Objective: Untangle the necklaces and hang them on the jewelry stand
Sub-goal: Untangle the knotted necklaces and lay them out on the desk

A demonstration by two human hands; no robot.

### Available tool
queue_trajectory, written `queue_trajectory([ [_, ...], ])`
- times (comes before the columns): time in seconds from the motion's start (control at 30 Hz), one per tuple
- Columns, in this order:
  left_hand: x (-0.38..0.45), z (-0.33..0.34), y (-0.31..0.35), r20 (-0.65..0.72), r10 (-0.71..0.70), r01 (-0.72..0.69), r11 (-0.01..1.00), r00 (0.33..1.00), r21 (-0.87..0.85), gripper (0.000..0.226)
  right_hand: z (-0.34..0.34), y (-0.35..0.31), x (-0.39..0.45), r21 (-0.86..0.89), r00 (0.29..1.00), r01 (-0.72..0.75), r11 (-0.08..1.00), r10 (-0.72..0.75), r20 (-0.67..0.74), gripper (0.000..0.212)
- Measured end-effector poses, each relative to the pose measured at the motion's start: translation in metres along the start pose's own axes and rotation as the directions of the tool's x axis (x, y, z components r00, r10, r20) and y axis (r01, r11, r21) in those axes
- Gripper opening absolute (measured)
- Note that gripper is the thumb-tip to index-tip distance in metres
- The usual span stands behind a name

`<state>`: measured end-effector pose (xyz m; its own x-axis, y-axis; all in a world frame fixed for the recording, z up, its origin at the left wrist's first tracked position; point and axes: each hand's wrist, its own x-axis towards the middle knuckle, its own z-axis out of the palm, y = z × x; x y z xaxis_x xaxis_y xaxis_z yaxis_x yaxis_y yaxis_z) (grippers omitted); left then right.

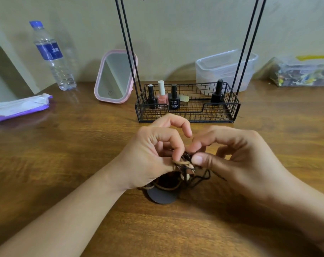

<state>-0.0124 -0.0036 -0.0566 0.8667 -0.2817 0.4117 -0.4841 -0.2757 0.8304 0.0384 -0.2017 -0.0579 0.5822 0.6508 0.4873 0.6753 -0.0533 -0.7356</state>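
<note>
- The brown wood-grain bench (64, 154) runs back to a plain beige wall (176, 30).
- At 12 o'clock stands the black wire jewelry stand (187, 112), a mesh basket base with thin black rods rising out of the top of the view; four nail polish bottles (162, 95) stand in the basket, three at its left end and one at its right.
- Just left of the stand, at 11 o'clock, a pink-framed rectangular mirror (115, 76) leans back.
- At 10 o'clock stands a clear plastic water bottle with a blue cap and label (51, 54), and in front of it lies a white and purple wipes packet (20, 106).
- At 1 o'clock, behind the stand, sits a clear plastic tub (226, 67); at 2 o'clock is a clear lidded box of mixed coloured bits (302, 73).
- The left hand (150, 154) and right hand (237, 154) meet near the middle of the bench, forearms entering from 7 and 4 o'clock.
- Both grips are closed on the tangled brown and black cord necklaces (185, 164): each thumb and forefinger pinches the knot, other fingers curled.
- The cords hang below the hands down to a dark round disc (161, 196) on the bench.
</note>
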Motion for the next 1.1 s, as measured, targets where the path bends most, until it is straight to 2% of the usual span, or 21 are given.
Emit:
queue_trajectory([
  [0.07, -0.001, -0.001, 0.000, 0.004, -0.013, 0.013, 1.000, 1.000, -0.012, 0.038, -0.001, 0.000, 0.000, 0.007, 1.000, 0.006, 1.000, -0.006, -0.011, 0.005],
  [0.17, -0.001, 0.000, -0.001, 0.020, -0.024, 0.025, 1.000, 0.999, -0.007, 0.035, -0.001, -0.001, 0.001, -0.112, 0.997, 0.071, 0.991, -0.067, 0.042, 0.006],
  [0.27, -0.001, 0.001, 0.003, 0.029, -0.011, 0.011, 1.000, 1.000, 0.017, 0.045, -0.002, -0.003, 0.001, -0.226, 0.992, 0.122, 0.966, -0.108, 0.071, 0.011],
  [0.4, -0.001, 0.002, 0.007, 0.040, -0.001, -0.001, 0.999, 0.999, 0.048, 0.048, -0.005, -0.004, 0.002, -0.430, 0.973, 0.230, 0.873, -0.194, 0.127, 0.013],
  [0.5, -0.001, 0.001, 0.002, 0.035, -0.024, 0.023, 0.999, 0.999, 0.024, 0.044, -0.006, -0.006, 0.002, -0.513, 0.950, 0.312, 0.800, -0.271, 0.155, 0.011],
  [0.6, -0.002, 0.002, 0.000, 0.055, -0.044, 0.043, 0.999, 0.997, 0.032, 0.041, -0.005, -0.010, 0.001, -0.579, 0.942, 0.333, 0.744, -0.288, 0.172, 0.010],
  [0.7, 0.000, 0.003, 0.001, 0.049, -0.040, 0.037, 0.998, 0.998, 0.055, 0.042, -0.002, -0.012, 0.001, -0.593, 0.950, 0.310, 0.743, -0.267, 0.161, 0.009],
  [0.87, -0.001, 0.002, 0.003, 0.024, -0.020, 0.019, 1.000, 1.000, 0.025, 0.037, -0.003, -0.014, 0.001, -0.435, 0.993, 0.119, 0.893, -0.104, 0.058, 0.011],
  [0.97, -0.003, -0.003, 0.004, 0.070, -0.025, 0.025, 1.000, 0.997, -0.003, 0.007, -0.006, -0.010, 0.002, -0.393, 0.999, 0.043, 0.918, -0.046, 0.003, 0.009],
  [1.1, -0.001, 0.003, 0.001, -0.018, -0.007, 0.011, 0.979, 1.000, 0.205, 0.034, -0.005, -0.007, 0.003, -0.429, 0.998, 0.028, 0.903, -0.050, -0.041, 0.009],
])
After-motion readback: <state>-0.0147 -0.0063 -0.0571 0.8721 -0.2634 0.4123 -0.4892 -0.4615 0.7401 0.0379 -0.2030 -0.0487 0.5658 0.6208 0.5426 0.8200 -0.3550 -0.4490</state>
